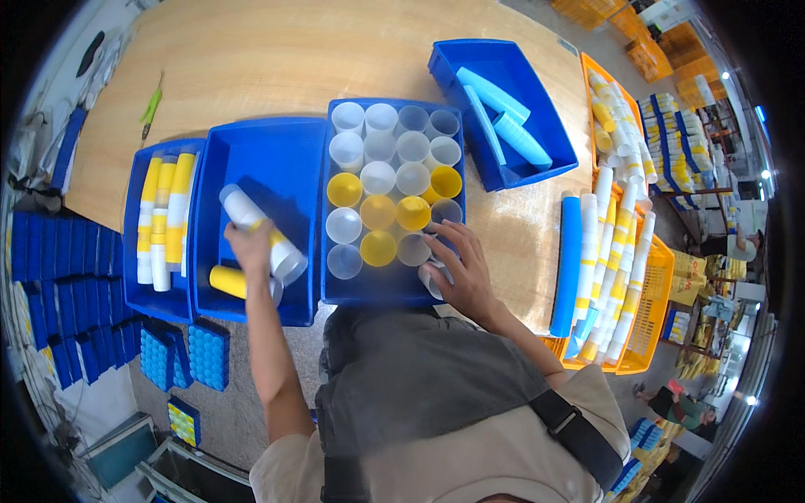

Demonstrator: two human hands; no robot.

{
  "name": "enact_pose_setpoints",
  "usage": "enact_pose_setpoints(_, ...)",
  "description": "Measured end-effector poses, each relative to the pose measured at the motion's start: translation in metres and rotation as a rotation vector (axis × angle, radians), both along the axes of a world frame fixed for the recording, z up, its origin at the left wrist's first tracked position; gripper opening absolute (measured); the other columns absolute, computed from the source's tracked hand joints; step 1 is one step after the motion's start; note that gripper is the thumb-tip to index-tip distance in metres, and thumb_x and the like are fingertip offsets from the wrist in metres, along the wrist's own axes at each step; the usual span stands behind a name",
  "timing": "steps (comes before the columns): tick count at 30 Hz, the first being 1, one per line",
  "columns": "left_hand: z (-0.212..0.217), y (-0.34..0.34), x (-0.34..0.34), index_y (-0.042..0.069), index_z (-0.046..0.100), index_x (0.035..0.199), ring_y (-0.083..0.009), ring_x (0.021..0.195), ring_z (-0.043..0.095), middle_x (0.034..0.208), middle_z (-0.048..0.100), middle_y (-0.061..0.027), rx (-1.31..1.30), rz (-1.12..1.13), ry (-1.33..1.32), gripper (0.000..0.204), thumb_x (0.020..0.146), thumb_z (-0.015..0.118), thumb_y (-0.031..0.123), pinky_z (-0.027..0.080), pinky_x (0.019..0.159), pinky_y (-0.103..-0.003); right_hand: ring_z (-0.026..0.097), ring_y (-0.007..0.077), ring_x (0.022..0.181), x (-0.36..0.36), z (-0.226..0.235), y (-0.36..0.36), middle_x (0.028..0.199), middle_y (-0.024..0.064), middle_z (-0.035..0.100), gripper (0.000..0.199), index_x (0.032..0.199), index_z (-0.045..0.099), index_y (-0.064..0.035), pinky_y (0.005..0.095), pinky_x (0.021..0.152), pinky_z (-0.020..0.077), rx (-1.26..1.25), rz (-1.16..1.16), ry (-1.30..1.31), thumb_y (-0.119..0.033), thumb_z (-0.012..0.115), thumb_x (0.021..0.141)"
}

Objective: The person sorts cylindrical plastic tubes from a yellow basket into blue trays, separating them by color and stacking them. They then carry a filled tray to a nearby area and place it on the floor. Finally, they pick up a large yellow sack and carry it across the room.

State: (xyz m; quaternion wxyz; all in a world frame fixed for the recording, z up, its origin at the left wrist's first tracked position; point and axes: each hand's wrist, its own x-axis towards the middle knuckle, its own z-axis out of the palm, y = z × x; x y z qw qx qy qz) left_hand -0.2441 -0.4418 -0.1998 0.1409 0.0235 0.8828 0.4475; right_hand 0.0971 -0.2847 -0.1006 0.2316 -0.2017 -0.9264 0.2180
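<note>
My left hand [249, 249] is closed around a long stack of nested plastic cups [246, 211], clear and white with a yellow band. It holds this stack tilted over a blue bin [260, 151]. Beneath it, a yellow cup stack [228, 282] lies in the same bin. In front of me, another blue bin [333, 293] is filled with upright cups in rows, mostly frosted clear, several yellow [345, 189]. My right hand [459, 270] rests at its near right corner, fingers spread over the rims. A clear cup [433, 283] touches the thumb side; the hand partly hides it.
Left, a blue bin [130, 243] holds yellow-and-white cup stacks [174, 214]. A green-handled tool [152, 106] lies on the wooden table [277, 50]. Back right stands a blue bin [549, 126] with light-blue stacks [524, 141]. Orange crates [654, 289] with long cup stacks [620, 268] line the right edge.
</note>
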Motion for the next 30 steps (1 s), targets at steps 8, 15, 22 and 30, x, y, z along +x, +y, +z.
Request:
enact_pose_setpoints(8,0.129,-0.035,0.094,0.001,0.03,0.156,-0.032,0.146,0.032,0.154,0.037,-0.0173,0.589,-0.987,-0.74,0.107,0.072,0.086,0.035,0.022,0.121,-0.041,0.049,0.0266,0.137,-0.049,0.023,-0.009,0.142,0.0086,0.055,0.047,0.136,0.055,-0.0096,0.0567,0.119,0.0272,0.257,0.31,-0.051,-0.009,0.063,0.089)
enact_pose_setpoints(15,0.124,-0.057,0.116,-0.009,0.03,0.153,-0.0289,0.149,0.032,0.161,0.03,-0.0206,0.736,-0.764,-1.058,0.103,0.076,0.079,0.037,0.027,0.12,-0.037,0.056,0.0289,0.127,-0.042,0.027,-0.018,0.133,0.014,0.059,0.043,0.133,0.054,-0.0046,0.0526,0.114,0.0355,0.032,0.301,-0.07,-0.009,0.063,0.091)
enact_pose_setpoints(22,0.135,-0.072,0.128,-0.013,0.032,0.15,-0.0336,0.147,0.035,0.157,0.034,-0.0259,0.877,-0.933,-0.869,0.105,0.074,0.081,0.042,0.025,0.121,-0.043,0.056,0.03,0.125,-0.022,0.031,-0.028,0.13,0.015,0.06,0.045,0.131,0.055,-0.0041,0.0471,0.106,0.0421,0.042,0.291,-0.044,-0.008,0.065,0.087)
enact_pose_setpoints(30,0.16,-0.117,0.096,-0.014,0.052,0.136,-0.0311,0.125,0.061,0.131,0.062,-0.0255,0.703,-0.383,-0.843,0.049,0.093,0.05,0.01,0.051,0.103,-0.04,0.058,0.0291,0.121,0.011,0.015,-0.001,0.128,0.0169,0.058,0.07,0.142,0.043,-0.0037,0.0421,0.101,0.0469,-0.326,-0.225,0.107,-0.011,0.078,0.082)
